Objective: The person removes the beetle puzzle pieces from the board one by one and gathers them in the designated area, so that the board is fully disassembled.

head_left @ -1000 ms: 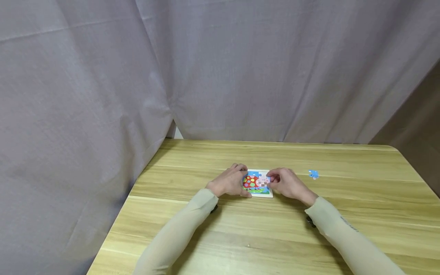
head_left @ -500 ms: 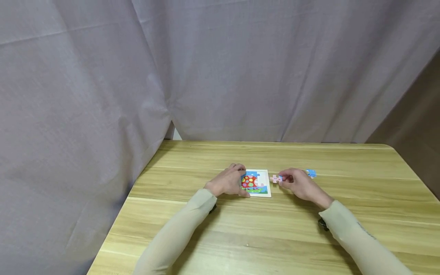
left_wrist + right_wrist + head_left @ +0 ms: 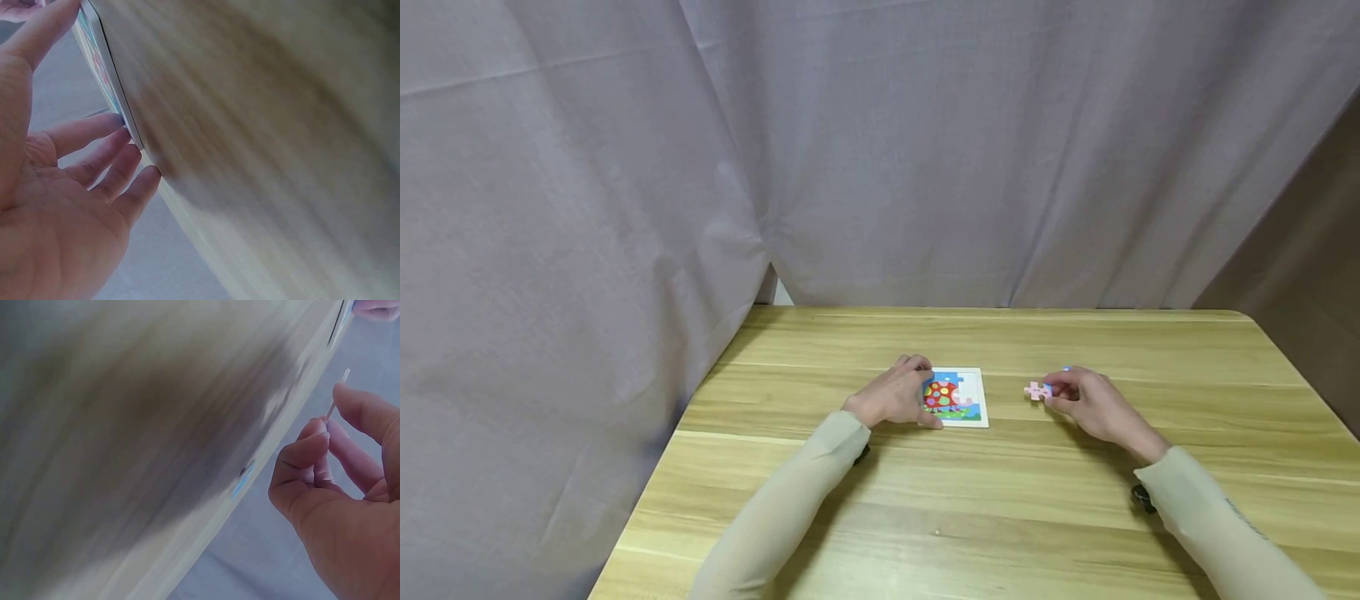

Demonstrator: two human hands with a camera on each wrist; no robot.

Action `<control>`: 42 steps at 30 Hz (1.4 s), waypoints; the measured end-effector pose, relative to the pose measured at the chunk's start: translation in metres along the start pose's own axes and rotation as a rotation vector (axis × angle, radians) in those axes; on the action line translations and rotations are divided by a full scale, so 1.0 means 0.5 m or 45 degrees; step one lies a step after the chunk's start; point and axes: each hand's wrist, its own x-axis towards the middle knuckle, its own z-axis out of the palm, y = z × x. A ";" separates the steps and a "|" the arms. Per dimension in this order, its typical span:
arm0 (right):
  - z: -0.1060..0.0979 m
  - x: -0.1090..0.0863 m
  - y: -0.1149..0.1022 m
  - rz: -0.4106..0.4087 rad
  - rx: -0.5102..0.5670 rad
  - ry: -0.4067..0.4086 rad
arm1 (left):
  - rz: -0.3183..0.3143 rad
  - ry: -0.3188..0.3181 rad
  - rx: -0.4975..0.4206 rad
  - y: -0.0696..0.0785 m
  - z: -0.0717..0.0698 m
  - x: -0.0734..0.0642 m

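Observation:
My left hand (image 3: 893, 395) spans the left side of a small white-framed jigsaw puzzle tray (image 3: 966, 424), its thumb at the near edge and fingers at the far edge. The tray shows a red spotted ladybird on blue and green, with a bare white gap at upper right. In the left wrist view, fingertips (image 3: 132, 151) meet the tray's rim (image 3: 112, 78). To the right of the tray, my right hand (image 3: 1097, 402) pinches a pink and blue puzzle piece (image 3: 1036, 391) between thumb and fingers. The right wrist view shows that piece (image 3: 345, 376) edge-on, above the tabletop.
Another blue puzzle piece (image 3: 1067, 367) lies on the table behind my right hand, mostly hidden; the right wrist view shows this blue piece (image 3: 242, 481) flat on the wood. The wooden table (image 3: 925, 517) ends at a grey curtain (image 3: 895, 167) at the back and left.
My right hand has drawn the pink and blue piece out of the tray area and off to the right, exposing the white gap. My left hand has stayed on the tray.

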 end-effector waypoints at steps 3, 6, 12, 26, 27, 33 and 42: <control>-0.011 -0.009 0.014 0.014 -0.020 -0.007 | -0.003 -0.004 0.000 0.000 -0.001 0.000; -0.021 -0.015 0.027 0.016 -0.036 -0.005 | -0.005 -0.007 -0.003 0.001 -0.001 -0.001; -0.037 -0.029 0.056 -0.003 -0.068 -0.004 | -0.008 -0.010 -0.014 0.003 -0.002 -0.001; -0.055 -0.042 0.086 0.044 -0.141 -0.043 | 0.001 -0.009 -0.008 0.003 -0.003 -0.002; -0.055 -0.043 0.088 0.042 -0.145 -0.040 | 0.002 -0.011 -0.007 0.003 -0.003 -0.003; -0.056 -0.043 0.095 0.034 -0.142 -0.040 | 0.001 -0.022 -0.018 0.002 -0.004 -0.002; -0.057 -0.043 0.102 0.034 -0.131 -0.046 | -0.001 -0.023 -0.001 0.003 -0.004 -0.002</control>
